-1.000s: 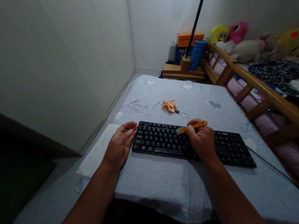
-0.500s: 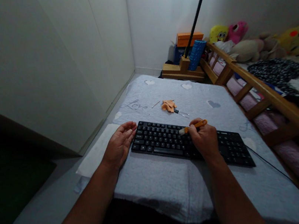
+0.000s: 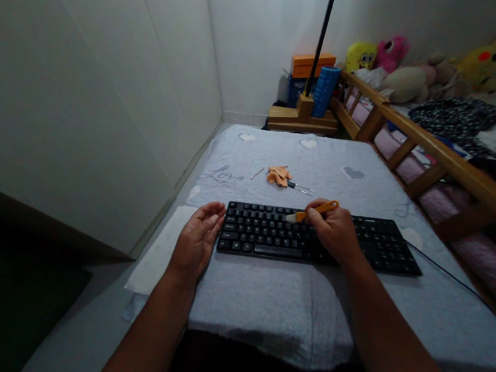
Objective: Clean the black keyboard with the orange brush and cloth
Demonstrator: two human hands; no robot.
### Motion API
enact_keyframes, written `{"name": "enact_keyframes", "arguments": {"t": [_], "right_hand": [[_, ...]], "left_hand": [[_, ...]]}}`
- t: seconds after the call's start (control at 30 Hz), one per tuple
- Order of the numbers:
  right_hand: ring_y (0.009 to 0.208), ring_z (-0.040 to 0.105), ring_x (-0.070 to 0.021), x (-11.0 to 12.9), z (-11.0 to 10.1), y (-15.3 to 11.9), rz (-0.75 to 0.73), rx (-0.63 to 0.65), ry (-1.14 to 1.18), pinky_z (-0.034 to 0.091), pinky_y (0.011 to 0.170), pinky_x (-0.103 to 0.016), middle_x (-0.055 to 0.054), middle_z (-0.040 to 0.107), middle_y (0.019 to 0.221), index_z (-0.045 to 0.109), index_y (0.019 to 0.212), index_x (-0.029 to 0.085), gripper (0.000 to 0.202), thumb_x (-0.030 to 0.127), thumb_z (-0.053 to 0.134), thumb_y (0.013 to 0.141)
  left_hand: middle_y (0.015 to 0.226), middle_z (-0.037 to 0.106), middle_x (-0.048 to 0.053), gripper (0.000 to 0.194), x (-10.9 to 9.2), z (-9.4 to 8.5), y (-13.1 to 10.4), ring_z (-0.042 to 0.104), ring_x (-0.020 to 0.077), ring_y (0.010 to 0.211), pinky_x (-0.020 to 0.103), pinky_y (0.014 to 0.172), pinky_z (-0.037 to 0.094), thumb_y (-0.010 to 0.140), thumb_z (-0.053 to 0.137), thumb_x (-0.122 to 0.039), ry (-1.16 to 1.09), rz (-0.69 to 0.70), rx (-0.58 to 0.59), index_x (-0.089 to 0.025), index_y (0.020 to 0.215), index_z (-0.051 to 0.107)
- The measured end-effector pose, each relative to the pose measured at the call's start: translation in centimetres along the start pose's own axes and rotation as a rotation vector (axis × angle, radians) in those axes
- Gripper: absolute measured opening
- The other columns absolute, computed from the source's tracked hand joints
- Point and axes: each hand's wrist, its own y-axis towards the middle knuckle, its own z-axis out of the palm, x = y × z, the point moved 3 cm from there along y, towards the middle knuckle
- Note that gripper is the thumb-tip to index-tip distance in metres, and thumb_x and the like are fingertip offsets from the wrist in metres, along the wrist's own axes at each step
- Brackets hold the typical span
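A black computer keyboard (image 3: 266, 231) lies at a slant on the cloth-covered table. My right hand (image 3: 336, 232) grips a small orange-handled brush (image 3: 324, 207) over the middle of it. The brush's pale bristles are at the upper rows of keys, and my hand hides some keys to their right. My left hand (image 3: 198, 240) rests on its edge at the keyboard's left end, fingers stretched out and together, with the fingertips at or against the keyboard's side.
Beyond the keyboard lie a crumpled orange cloth (image 3: 279, 176), a wire tool with a dark handle (image 3: 300, 187) and a thin stick (image 3: 257, 173). White paper (image 3: 153, 256) is at the left edge. A cable (image 3: 447, 271) runs right, towards a wooden bed rail (image 3: 439, 154).
My right hand has moved slightly left with the brush, so the bristles are further left over the keys. My left hand stays at the keyboard's end.
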Motion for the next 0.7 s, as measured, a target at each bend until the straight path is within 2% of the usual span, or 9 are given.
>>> {"name": "enact_keyframes", "arguments": {"t": [0.2,0.33,0.43,0.53,0.63,0.7], "right_hand": [[0.050,0.056,-0.0171,-0.6,-1.8,0.4,-0.007,-0.157,-0.224,0.040,0.058,-0.029,0.001,0.057,0.052,0.061,0.065,0.021,0.023,0.032,0.047,0.079],[0.050,0.054,-0.0173,-0.6,-2.6,0.4,0.027,-0.226,-0.209,0.039,0.058,-0.030,0.002,0.054,0.050,0.061,0.065,0.021,0.020,0.030,0.048,0.077],[0.054,0.057,-0.0177,-0.2,-2.3,0.3,0.052,-0.189,-0.061,0.042,0.059,-0.029,0.001,0.059,0.055,0.062,0.068,0.021,0.021,0.031,0.049,0.079],[0.059,0.060,-0.0178,0.1,-1.6,0.2,0.040,-0.094,0.025,0.045,0.061,-0.029,0.000,0.063,0.061,0.064,0.072,0.020,0.023,0.035,0.050,0.083],[0.057,0.059,-0.0173,0.0,-1.4,0.3,0.025,-0.045,-0.029,0.044,0.061,-0.028,0.000,0.062,0.059,0.064,0.071,0.020,0.023,0.034,0.049,0.083],[0.055,0.058,-0.0173,-0.2,-1.7,0.4,0.027,-0.061,-0.102,0.043,0.060,-0.028,0.000,0.060,0.056,0.062,0.068,0.021,0.023,0.033,0.047,0.081]], "left_hand": [[0.109,0.071,0.008,0.027,-0.2,0.3,-0.2,0.064,0.0203,0.113,0.038,0.114,0.043,0.072,0.075,-0.018,-0.012,-0.009,-0.003,-0.016,0.098,0.071],[0.108,0.070,0.009,0.027,-0.2,0.3,-0.2,0.064,0.0195,0.111,0.035,0.111,0.045,0.072,0.074,-0.017,-0.012,-0.008,0.002,-0.015,0.098,0.070],[0.109,0.070,0.009,0.027,-0.1,0.3,-0.2,0.064,0.0193,0.112,0.034,0.109,0.046,0.072,0.074,-0.017,-0.008,-0.011,0.003,-0.015,0.099,0.070],[0.110,0.069,0.009,0.027,-0.2,0.2,-0.1,0.063,0.0199,0.113,0.034,0.109,0.047,0.074,0.073,-0.018,-0.003,-0.007,0.005,-0.015,0.100,0.070],[0.111,0.069,0.010,0.027,-0.2,0.2,-0.1,0.064,0.0202,0.113,0.034,0.109,0.047,0.074,0.073,-0.017,-0.005,-0.008,0.005,-0.015,0.100,0.069],[0.111,0.069,0.010,0.027,-0.2,0.2,-0.1,0.064,0.0204,0.113,0.034,0.109,0.046,0.073,0.073,-0.017,-0.006,-0.010,0.005,-0.014,0.100,0.070]]}}
